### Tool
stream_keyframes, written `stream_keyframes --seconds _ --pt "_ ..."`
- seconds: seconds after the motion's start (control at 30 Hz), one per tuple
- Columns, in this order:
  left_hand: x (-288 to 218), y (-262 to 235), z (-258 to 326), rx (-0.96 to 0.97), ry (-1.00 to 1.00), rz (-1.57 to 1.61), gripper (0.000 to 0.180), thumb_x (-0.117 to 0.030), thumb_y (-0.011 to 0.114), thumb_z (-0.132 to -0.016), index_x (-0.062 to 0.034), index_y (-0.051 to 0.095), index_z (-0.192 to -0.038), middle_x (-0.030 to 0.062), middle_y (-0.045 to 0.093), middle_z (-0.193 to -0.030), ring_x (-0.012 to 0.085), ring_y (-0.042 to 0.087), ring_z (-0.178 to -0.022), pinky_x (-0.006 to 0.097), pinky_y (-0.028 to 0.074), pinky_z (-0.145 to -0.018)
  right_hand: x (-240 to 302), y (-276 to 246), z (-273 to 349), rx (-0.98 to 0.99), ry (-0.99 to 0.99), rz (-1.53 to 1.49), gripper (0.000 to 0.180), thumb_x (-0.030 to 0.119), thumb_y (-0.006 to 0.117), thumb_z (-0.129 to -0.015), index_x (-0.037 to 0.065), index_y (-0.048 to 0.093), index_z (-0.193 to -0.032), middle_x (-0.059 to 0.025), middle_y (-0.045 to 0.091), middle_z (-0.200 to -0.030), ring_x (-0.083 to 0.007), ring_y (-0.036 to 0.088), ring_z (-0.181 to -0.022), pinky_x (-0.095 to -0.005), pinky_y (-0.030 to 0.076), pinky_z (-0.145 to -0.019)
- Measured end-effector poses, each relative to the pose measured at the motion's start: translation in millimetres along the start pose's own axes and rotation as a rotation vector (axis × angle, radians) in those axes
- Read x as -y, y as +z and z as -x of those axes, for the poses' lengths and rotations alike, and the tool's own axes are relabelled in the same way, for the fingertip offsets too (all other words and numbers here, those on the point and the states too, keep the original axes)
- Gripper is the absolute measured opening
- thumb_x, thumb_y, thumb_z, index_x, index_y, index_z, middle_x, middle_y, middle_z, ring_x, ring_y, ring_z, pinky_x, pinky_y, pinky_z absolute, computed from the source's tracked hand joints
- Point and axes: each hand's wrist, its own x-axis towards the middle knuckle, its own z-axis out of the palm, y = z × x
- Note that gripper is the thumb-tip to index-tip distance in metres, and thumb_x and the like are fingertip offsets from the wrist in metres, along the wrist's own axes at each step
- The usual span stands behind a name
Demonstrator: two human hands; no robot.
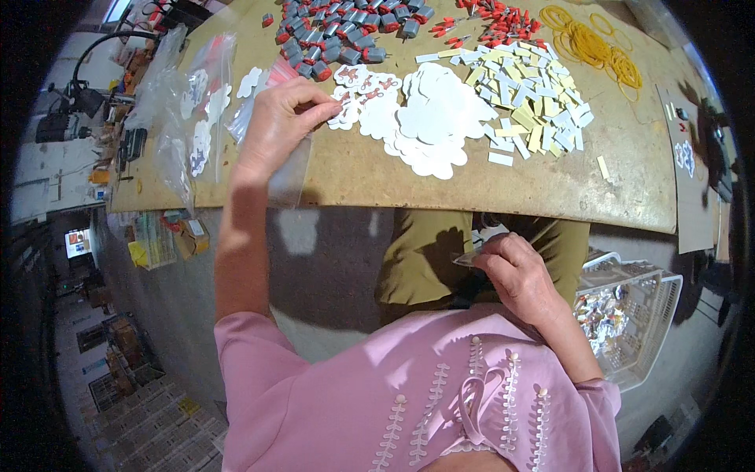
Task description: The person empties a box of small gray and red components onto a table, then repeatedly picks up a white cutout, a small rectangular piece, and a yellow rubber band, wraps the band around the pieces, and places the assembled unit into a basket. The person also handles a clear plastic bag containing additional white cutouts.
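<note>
My left hand (291, 118) reaches over the table with thumb and forefinger pinched at the edge of some white cut-outs with reddish-brown prints (367, 88). A larger pile of blank white scalloped cut-outs (436, 118) lies just to their right. Under my left wrist rests a clear zip bag (292, 169). My right hand (515, 275) is in front of the table edge, above my lap, its fingers closed on a thin, clear piece that looks like plastic (466, 258). The part inside that hand is hidden.
Grey-and-red small motors (338, 35) heap at the table's (503, 189) far side, beside red-tipped small parts (507, 23). Yellow rubber bands (586, 43) and white-and-yellow strips (535, 102) lie right. Clear bags with cut-outs (200, 118) are left. A white basket (664, 311) stands lower right.
</note>
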Motion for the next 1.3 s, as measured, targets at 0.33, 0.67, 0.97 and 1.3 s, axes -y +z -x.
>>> stream_keyframes --seconds 0.33,0.67,0.97,1.3 --pt "13 -6 -8 0.087 -0.024 0.119 0.013 -0.013 0.08 -0.087 -0.0017 0.078 -0.093 0.0016 0.071 -0.086 0.008 0.066 -0.077 0.025 0.053 -0.069 0 0 2 0.015 -0.01 -0.013 0.026 -0.004 0.07 -0.074 0.001 0.068 -0.099 -0.0121 0.061 -0.097 -0.0319 0.064 -0.092 -0.0414 0.053 -0.08" --pt "20 -12 -12 0.138 0.02 0.085 0.011 -0.013 0.077 -0.09 -0.0037 0.078 -0.095 0.0007 0.072 -0.087 0.0074 0.065 -0.078 0.024 0.053 -0.071 -1 1 3 0.033 0.004 -0.017 0.025 -0.005 0.07 -0.076 0.001 0.068 -0.1 -0.0122 0.061 -0.096 -0.0325 0.064 -0.093 -0.0419 0.053 -0.08" --pt "5 -6 -11 0.175 -0.011 0.048 0.022 -0.008 0.081 -0.084 -0.0049 0.074 -0.105 -0.0029 0.062 -0.095 0.0072 0.057 -0.079 0.024 0.051 -0.072 0 4 3 0.003 0.019 -0.004 0.017 0.001 0.067 -0.078 0.001 0.07 -0.096 -0.0127 0.063 -0.094 -0.0318 0.063 -0.089 -0.0411 0.052 -0.081" --pt "18 -7 -12 0.175 0.026 0.188 0.009 -0.009 0.079 -0.088 -0.0038 0.075 -0.095 -0.0017 0.067 -0.091 0.0047 0.063 -0.082 0.022 0.051 -0.072 -3 4 3 0.025 0.023 -0.013 0.021 -0.003 0.07 -0.076 0.0 0.068 -0.097 -0.0128 0.062 -0.096 -0.0324 0.064 -0.092 -0.0416 0.053 -0.081"
